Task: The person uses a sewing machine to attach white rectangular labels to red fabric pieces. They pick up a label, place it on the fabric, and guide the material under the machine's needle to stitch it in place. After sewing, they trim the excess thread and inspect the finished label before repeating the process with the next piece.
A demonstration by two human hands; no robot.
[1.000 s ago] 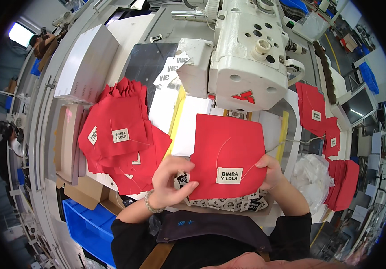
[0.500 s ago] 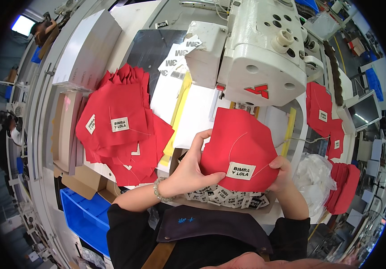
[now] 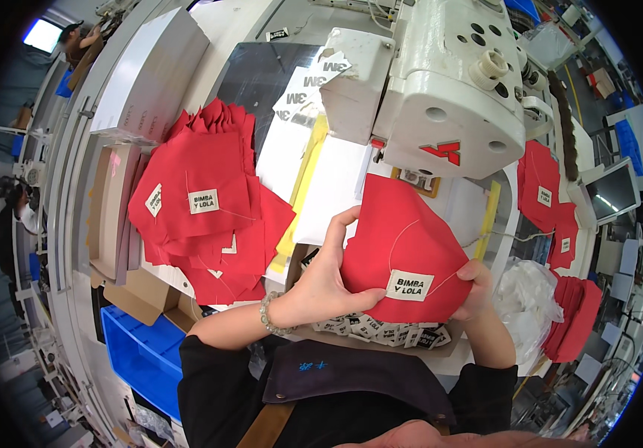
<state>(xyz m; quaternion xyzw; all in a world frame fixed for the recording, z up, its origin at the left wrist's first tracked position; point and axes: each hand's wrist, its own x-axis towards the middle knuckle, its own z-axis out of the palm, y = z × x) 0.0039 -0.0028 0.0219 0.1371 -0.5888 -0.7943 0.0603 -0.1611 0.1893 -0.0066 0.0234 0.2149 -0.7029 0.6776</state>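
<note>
Between my two hands I hold up a red fabric piece (image 3: 400, 239) with a white printed label (image 3: 409, 285) sewn near its lower edge and loose thread trailing from it. My left hand (image 3: 336, 272) pinches its left side, thumb on top beside the label and fingers behind. My right hand (image 3: 474, 290) grips the lower right corner. The sewing machine head (image 3: 456, 104) stands just beyond the cloth. Below the fabric, a box full of loose labels (image 3: 381, 330) is partly covered by my hands and the piece.
To the left lies a pile of labelled red pieces (image 3: 209, 179), beside a long white box (image 3: 149, 78) and a blue bin (image 3: 138, 347). More red pieces (image 3: 542, 187) and a crumpled clear plastic bag (image 3: 523, 302) are on the right. Yellow strips (image 3: 308, 187) flank the sewing area.
The view has shifted slightly, so the machine appears a little farther right. Both hands keep hold of the red fabric piece, which now looks a bit more bowed.
</note>
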